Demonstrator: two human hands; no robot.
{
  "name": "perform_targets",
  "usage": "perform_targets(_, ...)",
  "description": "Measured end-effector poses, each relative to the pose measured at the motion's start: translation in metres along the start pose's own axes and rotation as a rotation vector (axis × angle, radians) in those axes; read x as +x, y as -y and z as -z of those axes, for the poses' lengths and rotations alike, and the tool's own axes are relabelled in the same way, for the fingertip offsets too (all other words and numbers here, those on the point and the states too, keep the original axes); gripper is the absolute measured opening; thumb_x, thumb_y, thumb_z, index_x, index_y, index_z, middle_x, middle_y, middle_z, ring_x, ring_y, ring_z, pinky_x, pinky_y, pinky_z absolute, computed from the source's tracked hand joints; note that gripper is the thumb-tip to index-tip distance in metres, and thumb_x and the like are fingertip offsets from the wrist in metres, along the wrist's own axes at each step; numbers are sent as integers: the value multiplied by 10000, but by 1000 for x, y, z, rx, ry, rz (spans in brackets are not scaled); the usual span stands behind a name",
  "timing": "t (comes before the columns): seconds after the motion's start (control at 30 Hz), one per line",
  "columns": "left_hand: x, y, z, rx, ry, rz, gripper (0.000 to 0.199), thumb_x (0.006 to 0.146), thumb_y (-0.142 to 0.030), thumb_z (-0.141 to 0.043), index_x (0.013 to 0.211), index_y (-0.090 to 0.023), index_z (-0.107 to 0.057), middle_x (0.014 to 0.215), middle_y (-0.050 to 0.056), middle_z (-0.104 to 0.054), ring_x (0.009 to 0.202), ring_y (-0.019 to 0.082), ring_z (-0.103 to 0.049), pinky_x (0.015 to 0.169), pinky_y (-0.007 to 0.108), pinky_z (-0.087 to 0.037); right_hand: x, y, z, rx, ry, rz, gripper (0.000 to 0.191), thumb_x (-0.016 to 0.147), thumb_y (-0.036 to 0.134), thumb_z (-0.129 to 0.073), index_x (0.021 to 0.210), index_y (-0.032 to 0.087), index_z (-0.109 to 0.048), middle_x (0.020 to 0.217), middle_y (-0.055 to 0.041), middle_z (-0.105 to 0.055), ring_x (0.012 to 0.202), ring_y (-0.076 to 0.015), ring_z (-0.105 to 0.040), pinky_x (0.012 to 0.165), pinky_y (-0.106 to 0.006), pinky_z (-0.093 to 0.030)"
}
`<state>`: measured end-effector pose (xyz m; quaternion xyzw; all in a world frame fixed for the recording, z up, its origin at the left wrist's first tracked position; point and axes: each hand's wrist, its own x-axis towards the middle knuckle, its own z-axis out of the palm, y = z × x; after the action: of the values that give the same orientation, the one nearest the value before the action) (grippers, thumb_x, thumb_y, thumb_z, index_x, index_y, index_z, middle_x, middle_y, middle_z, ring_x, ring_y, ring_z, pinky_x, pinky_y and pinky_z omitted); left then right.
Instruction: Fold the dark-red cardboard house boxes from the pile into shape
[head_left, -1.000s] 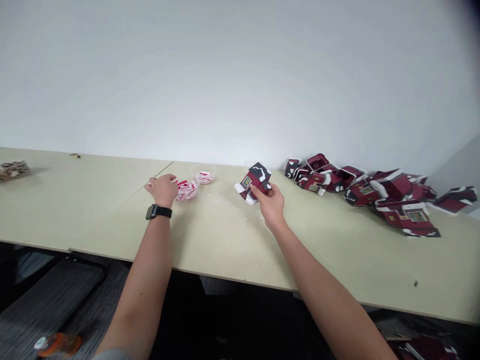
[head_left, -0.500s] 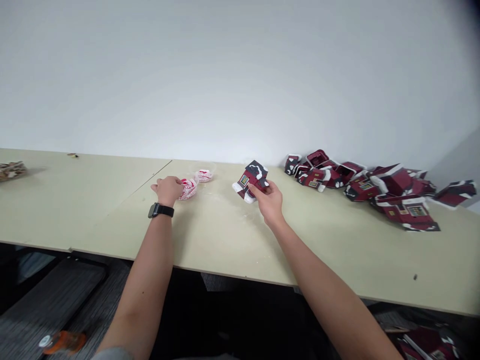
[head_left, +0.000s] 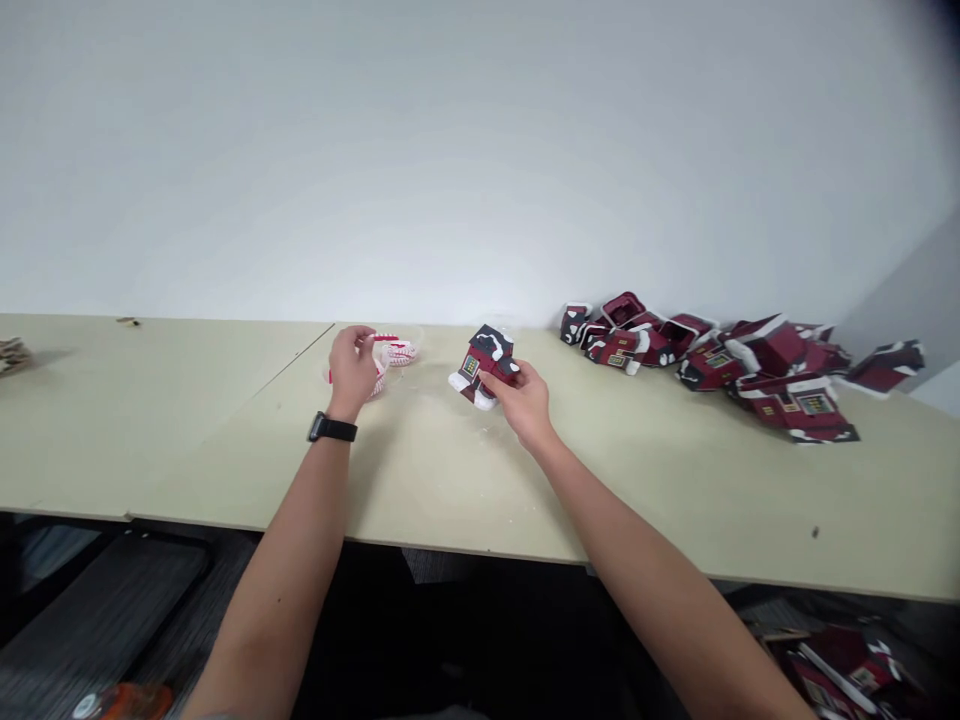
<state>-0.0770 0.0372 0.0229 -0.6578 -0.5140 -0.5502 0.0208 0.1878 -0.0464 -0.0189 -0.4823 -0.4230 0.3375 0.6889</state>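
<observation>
My right hand (head_left: 525,402) grips a small dark-red toy house (head_left: 484,365) with a black roof and white snow-like trim, thumb on its front, held over the middle of the table. To the left, the fingers of my left hand (head_left: 354,368) are pinched on a thin red-and-white striped stick (head_left: 385,338). Beneath and beside that hand is a clear bowl (head_left: 380,384) of striped pieces, mostly hidden by it. Just behind stands a second clear bowl holding more striped pieces (head_left: 399,353). A black watch sits on my left wrist.
Several more dark-red houses (head_left: 780,365) lie heaped on the right of the pale table (head_left: 450,490), near the wall. Light brown pieces (head_left: 13,353) lie at the far left. More red house parts (head_left: 847,670) are below the table at right, an orange bottle (head_left: 124,700) below left.
My left hand has risen slightly from the near bowl and moved right, and a striped stick now shows at its fingertips. My right hand still holds the house; the view has shifted slightly.
</observation>
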Motion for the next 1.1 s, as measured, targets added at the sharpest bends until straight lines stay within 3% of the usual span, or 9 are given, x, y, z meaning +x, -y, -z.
perform_targets(0.13, -22, -43, -17, -133, -12, -285, 140, 1025, -247, -494, 1064, -208, -622, 1062, 106, -681, 1021, 246, -625, 924, 401, -501, -4, 5, -2, 118, 72, -90, 539, 601, 412, -915, 1047, 193, -705, 1048, -78, -802, 968, -256, -752, 874, -388, -602)
perform_targets(0.3, -48, -77, -27, -192, 163, -404, 207, 1076, -280, -446, 1118, -214, -638, 1082, 104, -695, 1021, 235, -640, 895, 390, -528, -9, 13, -2, 151, 135, -200, 479, 607, 400, -904, 997, 185, -727, 1001, -56, -796, 942, -242, -738, 837, -357, -580)
perform_targets(0.5, -50, -74, -33, -151, 353, -506, 238, 1082, -271, -445, 1132, -204, -668, 1074, 95, -726, 1027, 232, -661, 932, 400, -530, -12, 18, -2, 168, 159, -223, 463, 611, 392, -874, 997, 186, -722, 963, -33, -782, 933, -232, -721, 809, -335, -564)
perform_targets(0.63, -47, -69, -32, -80, 427, -556, 223, 1064, -259, -477, 1121, -198, -683, 1089, 101, -728, 1047, 242, -655, 936, 405, -525, -8, 13, -1, 60, 114, -167, 442, 611, 385, -871, 974, 184, -719, 949, -33, -778, 913, -226, -714, 829, -335, -555)
perform_targets(0.87, -51, -72, -35, -8, 415, -622, 158, 1013, -237, -562, 1048, -194, -709, 1044, 97, -742, 995, 256, -659, 900, 420, -534, -3, 4, 0, -65, 75, -130, 479, 611, 392, -876, 1008, 179, -714, 1002, -42, -776, 913, -216, -708, 874, -349, -554)
perform_targets(1.1, -53, -73, -36, 26, 394, -595, 238, 1032, -273, -548, 1201, -204, -700, 1069, 103, -745, 1011, 266, -662, 911, 430, -536, -3, 4, -1, -40, 88, -130, 476, 624, 406, -878, 1012, 180, -720, 997, -42, -783, 916, -217, -714, 881, -348, -557)
